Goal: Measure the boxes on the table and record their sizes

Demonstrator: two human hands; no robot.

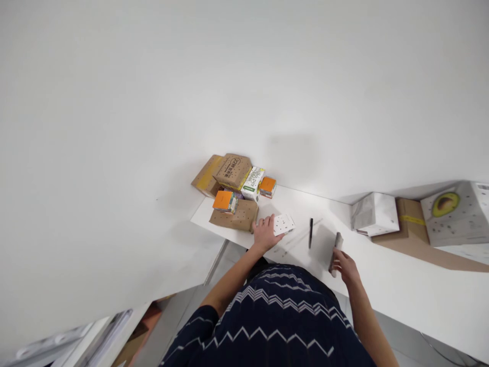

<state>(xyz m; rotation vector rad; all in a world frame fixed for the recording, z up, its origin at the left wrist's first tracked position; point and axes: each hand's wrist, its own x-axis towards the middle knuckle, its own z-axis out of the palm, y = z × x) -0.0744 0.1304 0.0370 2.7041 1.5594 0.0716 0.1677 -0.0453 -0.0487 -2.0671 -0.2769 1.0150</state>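
My left hand [265,236] is at the left end of a small white box with dark spots [284,224], thumb along its near edge and fingers on the far side. The box lies on the white table. My right hand [347,266] grips a thin grey slab [337,242] standing on edge; its exact kind I cannot make out. Between the hands a black pen [310,233] lies on the table, with faint grey smudges around it.
Left of my left hand, a brown carton [244,216] carries an orange-topped box [225,201]. Behind are a brown printed carton [234,171], a white-and-green box [253,183] and another orange box [268,186]. White boxes [382,214] and a brown carton [410,227] stand right, against the wall.
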